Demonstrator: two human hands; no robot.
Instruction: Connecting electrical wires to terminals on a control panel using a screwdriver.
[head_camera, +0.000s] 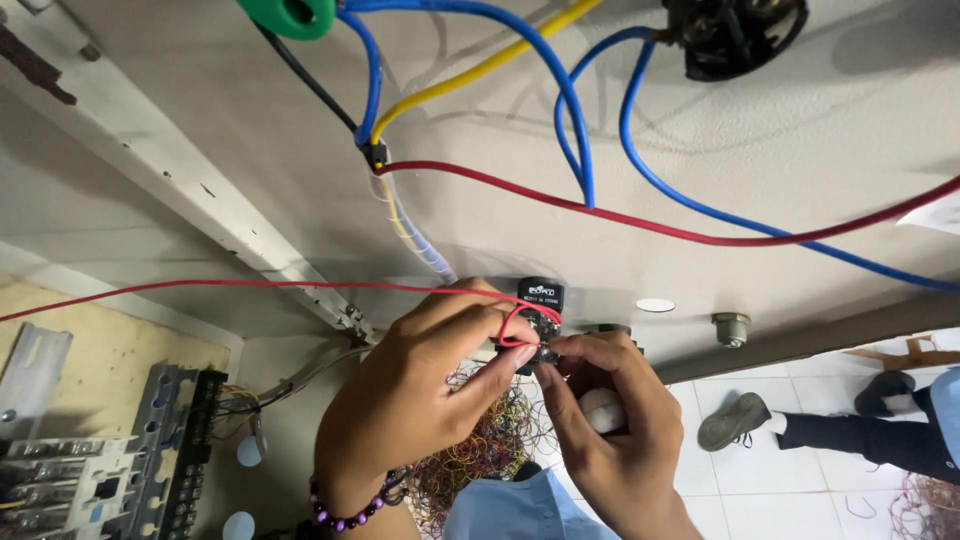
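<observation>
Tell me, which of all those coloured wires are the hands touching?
The thin red wire. It runs in from the left and loops at the black part between both hands; the blue and yellow wires hang higher, untouched.

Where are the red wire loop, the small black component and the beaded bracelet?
red wire loop (512, 325), head view, on the bend by the fingers
small black component (541, 293), head view, on its top face
beaded bracelet (345, 511), head view, on the purple beads at the wrist

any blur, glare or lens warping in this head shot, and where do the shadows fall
Head view: even, soft light with no harsh glare; the blue wires cast faint shadows on the grey panel; straight edges bow, a wide-lens warp; the left hand and right hand look slightly soft around the small black part.
</observation>
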